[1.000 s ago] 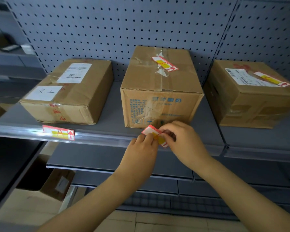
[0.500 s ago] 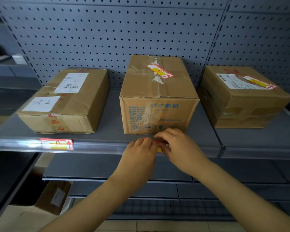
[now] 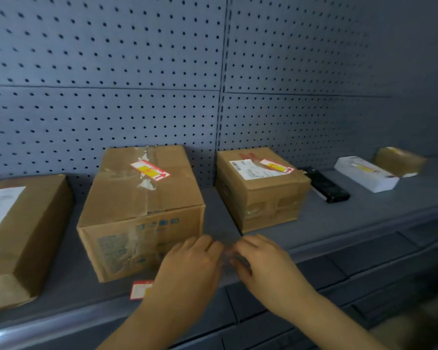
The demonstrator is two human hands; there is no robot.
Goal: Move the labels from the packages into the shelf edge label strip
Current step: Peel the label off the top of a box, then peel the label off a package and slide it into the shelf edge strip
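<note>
Dim, bluish light; motion blur throughout, wide-angle bending at edges.

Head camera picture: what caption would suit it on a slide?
Both hands, left and right, meet at the shelf edge beside a red-and-yellow label; labelled boxes wait behind.

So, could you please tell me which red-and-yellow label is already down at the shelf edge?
The label beside the left hand, below the middle box; the others lie atop packages.

brown cardboard boxes [image 3: 142, 210], red-yellow labels [image 3: 149, 170], grey dotted pegboard [image 3: 106, 72]
</note>
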